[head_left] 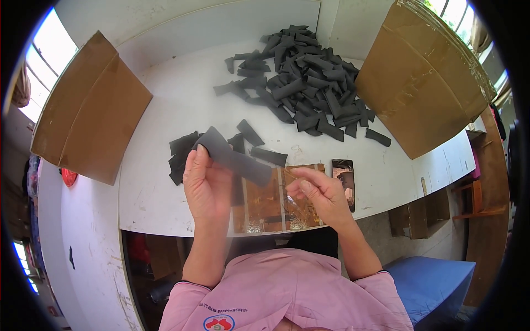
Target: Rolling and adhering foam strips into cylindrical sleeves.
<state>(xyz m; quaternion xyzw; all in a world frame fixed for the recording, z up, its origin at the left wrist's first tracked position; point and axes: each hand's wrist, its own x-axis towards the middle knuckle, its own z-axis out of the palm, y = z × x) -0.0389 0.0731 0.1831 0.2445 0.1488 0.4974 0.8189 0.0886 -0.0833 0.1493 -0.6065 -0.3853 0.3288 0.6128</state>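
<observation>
My left hand [207, 185] is closed on one end of a dark grey, soft-looking strip [237, 160], with the thumb on top. The strip slants down to the right, raised over the table, and its lower end hangs free. To the right of that end is my right hand [320, 196], its fingers loosely bent and apart, with nothing visible between them. Below both hands lies a brown, tape-covered board [303, 212] at the table's front edge. Several similar grey pieces [179, 157] lie behind and left of my left hand. Two loose ones [268, 156] rest just behind the held strip.
A large heap of grey strips [309, 83] covers the back of the white table [160, 212]. Cardboard panels stand at the left [91, 110] and right [425, 77]. A phone [344, 185] lies beside my right hand. A blue stool-like thing [433, 284] stands at lower right.
</observation>
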